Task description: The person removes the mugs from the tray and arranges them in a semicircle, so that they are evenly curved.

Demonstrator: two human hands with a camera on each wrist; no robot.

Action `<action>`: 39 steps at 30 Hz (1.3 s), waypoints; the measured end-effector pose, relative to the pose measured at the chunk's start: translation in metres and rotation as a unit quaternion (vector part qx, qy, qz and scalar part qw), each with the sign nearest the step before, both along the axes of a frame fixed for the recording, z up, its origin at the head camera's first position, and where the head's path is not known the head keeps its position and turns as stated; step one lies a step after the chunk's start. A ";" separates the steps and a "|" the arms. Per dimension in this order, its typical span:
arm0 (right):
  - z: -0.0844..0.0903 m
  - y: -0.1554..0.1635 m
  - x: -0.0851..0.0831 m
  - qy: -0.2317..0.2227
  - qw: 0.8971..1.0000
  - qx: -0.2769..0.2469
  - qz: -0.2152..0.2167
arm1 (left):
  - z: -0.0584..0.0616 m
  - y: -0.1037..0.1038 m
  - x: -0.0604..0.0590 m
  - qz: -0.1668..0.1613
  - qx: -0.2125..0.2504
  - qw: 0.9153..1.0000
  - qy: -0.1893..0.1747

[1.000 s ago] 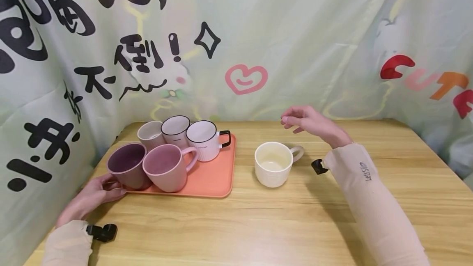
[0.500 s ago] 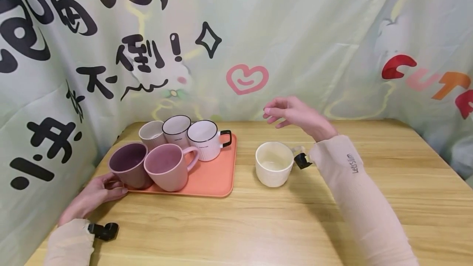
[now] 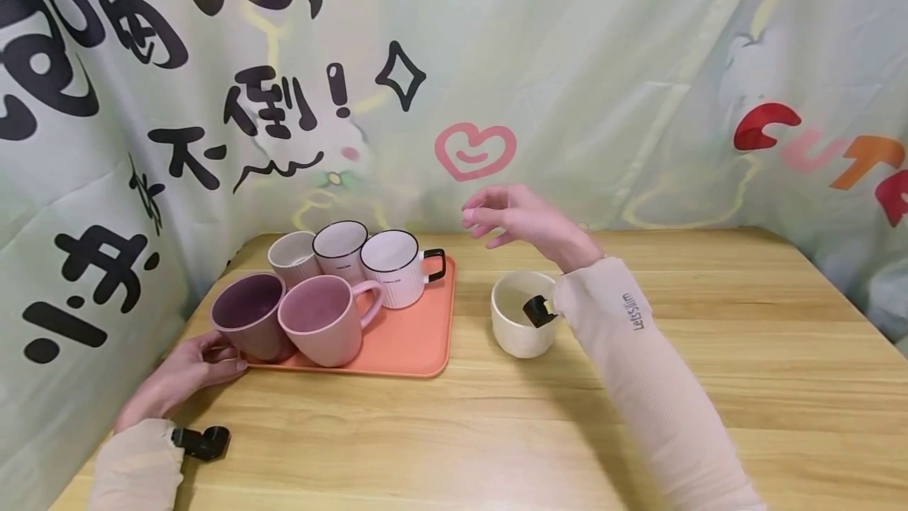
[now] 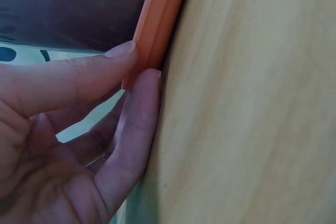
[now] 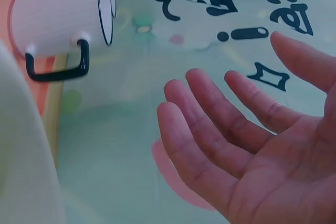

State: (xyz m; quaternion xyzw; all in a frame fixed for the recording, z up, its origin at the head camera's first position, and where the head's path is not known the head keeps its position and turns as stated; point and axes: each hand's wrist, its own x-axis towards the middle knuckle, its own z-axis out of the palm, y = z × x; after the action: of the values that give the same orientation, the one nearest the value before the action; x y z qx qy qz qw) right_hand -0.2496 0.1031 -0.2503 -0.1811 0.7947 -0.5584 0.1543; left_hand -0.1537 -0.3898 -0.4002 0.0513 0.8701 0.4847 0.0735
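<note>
A person's right hand (image 3: 514, 219) hangs in the air above a wooden table (image 3: 638, 432), fingers loosely spread and holding nothing, as the right wrist view (image 5: 252, 150) shows an empty palm. The hand is above and between a cream mug (image 3: 516, 330), which stands upright on the bare table just right of an orange tray (image 3: 404, 341), and a white mug with a black rim and black handle (image 3: 397, 266) at the tray's back right corner. The cream mug's handle side is hidden behind the beige sleeve (image 3: 638, 369) of the right arm, and a small black wrist-mounted device (image 3: 539, 310) shows in front of the cup's mouth.

The left hand (image 3: 186, 373) rests at the tray's near left corner; in the left wrist view its thumb and a fingertip (image 4: 147, 85) pinch the tray's orange rim (image 4: 157, 19) against the table's edge.

Five mugs stand upright on the tray. A dark purple mug (image 3: 248, 326) and a pink mug (image 3: 325, 330) sit side by side in front, touching. Behind them stand a pale ribbed mug (image 3: 292, 257), a second black-rimmed mug (image 3: 339, 249) and the black-handled white one, close together in a row.

A pale green cloth backdrop (image 3: 567, 61) printed with black characters, a pink heart (image 3: 474, 150) and coloured letters hangs behind and beside the table.
</note>
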 end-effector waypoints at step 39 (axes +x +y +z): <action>-0.037 -0.088 0.018 -0.069 0.993 -0.065 0.072 | -0.001 -0.001 -0.002 0.001 -0.015 1.000 0.004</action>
State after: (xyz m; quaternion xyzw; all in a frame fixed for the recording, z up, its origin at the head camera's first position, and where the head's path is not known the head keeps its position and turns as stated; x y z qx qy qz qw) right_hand -0.2314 0.0148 -0.2875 -0.2088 0.7294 -0.6070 0.2363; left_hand -0.1561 -0.3911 -0.4012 0.0517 0.8774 0.4718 0.0702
